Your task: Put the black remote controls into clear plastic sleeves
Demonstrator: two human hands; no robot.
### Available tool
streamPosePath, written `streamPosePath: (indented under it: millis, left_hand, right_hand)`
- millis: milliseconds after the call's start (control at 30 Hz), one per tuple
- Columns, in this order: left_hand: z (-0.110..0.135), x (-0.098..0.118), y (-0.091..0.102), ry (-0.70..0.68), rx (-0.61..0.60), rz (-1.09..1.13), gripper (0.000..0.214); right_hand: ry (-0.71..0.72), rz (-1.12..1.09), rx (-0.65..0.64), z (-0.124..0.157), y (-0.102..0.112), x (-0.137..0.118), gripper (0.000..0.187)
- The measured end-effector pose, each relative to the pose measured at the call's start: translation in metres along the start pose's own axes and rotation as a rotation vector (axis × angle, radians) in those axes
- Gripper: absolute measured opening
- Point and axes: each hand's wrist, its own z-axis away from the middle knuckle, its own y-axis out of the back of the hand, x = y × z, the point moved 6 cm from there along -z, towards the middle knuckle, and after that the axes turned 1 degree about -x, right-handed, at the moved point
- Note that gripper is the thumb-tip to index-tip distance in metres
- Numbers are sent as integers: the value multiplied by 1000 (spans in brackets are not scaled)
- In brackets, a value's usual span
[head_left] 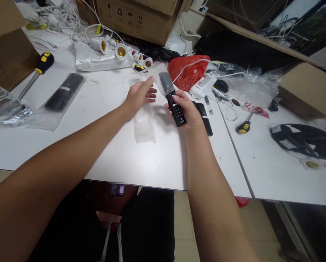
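My right hand (189, 109) is closed round a black remote control (174, 102) above the white table (70, 145). The remote's far end carries a thin clear plastic sleeve. My left hand (139, 95) hovers just left of it, fingers stretched out and apart, holding nothing. An empty clear plastic bag (144, 123) lies flat on the table between my hands. A second black remote (205, 118) lies on the table just right of my right hand.
Another bagged black remote (63, 92) lies at the left, beside a yellow-and-black screwdriver (40, 69). Lamp sockets (111, 47) with white cables, a red plastic bag (189, 71), a small screwdriver (245, 125) and cardboard boxes (141, 18) crowd the back and sides.
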Motion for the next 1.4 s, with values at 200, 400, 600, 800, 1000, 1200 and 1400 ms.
streamPosePath:
  millis: [200, 400, 600, 800, 1000, 1200, 1400]
  left_hand:
    - [-1, -1, 2, 7, -14, 95, 37]
    - [-2, -4, 3, 25, -11, 84, 38]
    - [-2, -3, 4, 30, -49, 22, 44]
    - [-3, -1, 3, 12, -90, 61, 48]
    - [-1, 0, -1, 39, -114, 127, 47]
    - [-2, -1, 0, 25, -137, 138, 41]
    - [-4, -2, 2, 3, -109, 80, 45]
  right_hand:
    - [-104, 53, -98, 2, -14, 11, 52]
    - [-129, 49, -120, 2, -13, 13, 51]
    - [-171, -19, -126, 4, -15, 11, 47]
    - [-189, -104, -146, 4, -14, 8, 46]
    - [-221, -150, -168, 3, -14, 11, 45]
    - [-221, -141, -163, 3, -14, 12, 40]
    - [-210, -90, -141, 2, -13, 14, 45]
